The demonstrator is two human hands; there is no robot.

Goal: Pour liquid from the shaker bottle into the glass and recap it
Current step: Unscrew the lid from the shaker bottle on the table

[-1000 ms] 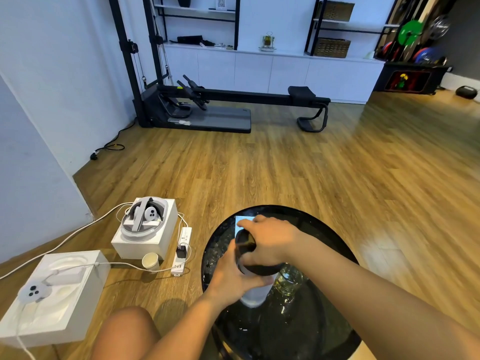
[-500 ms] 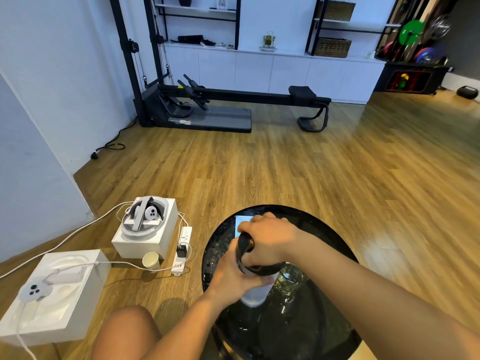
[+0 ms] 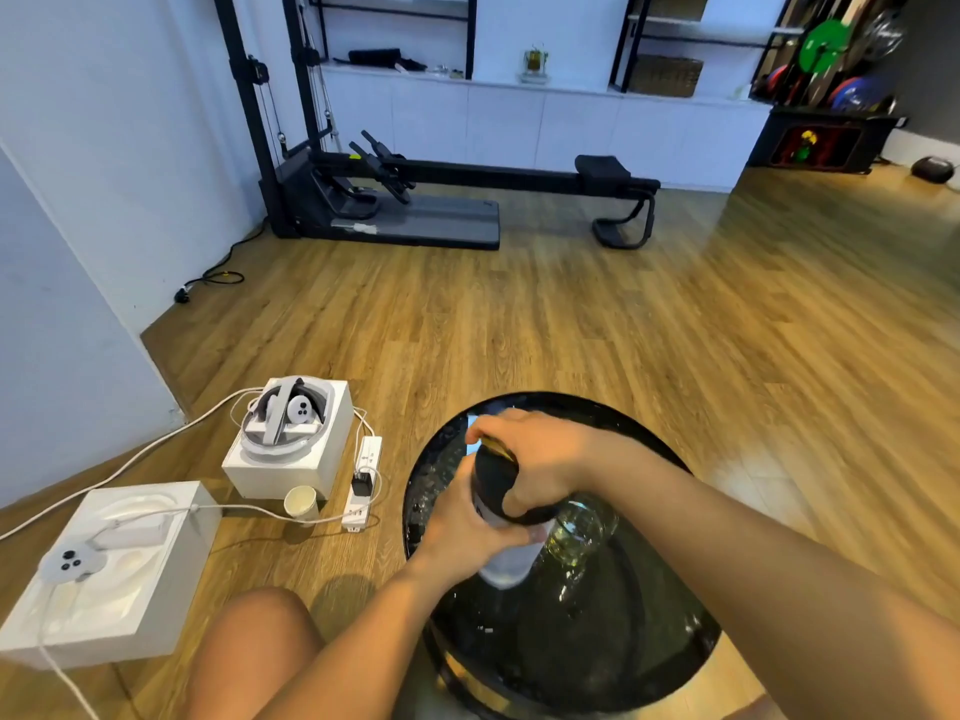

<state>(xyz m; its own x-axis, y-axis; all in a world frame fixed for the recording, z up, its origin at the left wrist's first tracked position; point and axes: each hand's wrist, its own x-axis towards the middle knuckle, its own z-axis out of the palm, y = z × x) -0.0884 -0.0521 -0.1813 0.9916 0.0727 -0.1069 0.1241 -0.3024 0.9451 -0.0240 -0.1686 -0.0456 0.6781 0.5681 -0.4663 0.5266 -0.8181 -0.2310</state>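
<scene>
My left hand is wrapped round the pale body of the shaker bottle, fingers curled across its front. My right hand is clamped over its black cap from above, fingers curled round the cap's far edge. The cap sits on the bottle's top between my two hands. The bottle stands roughly upright over the round black table; I cannot tell whether its base touches the glossy top.

Just right of my grip, close against the bottle and partly under my right wrist, stands the glass, clear, with a yellowish tint showing in it. Below and left of my grip is my bare knee.

Further left on the wood floor are a paper cup and a white power strip. Beyond them is a white box carrying a headset, and a second white box with a controller at its left edge.

Far beyond my hands a dark exercise machine sits before the white cabinets, with coloured weight plates well off to the right.
</scene>
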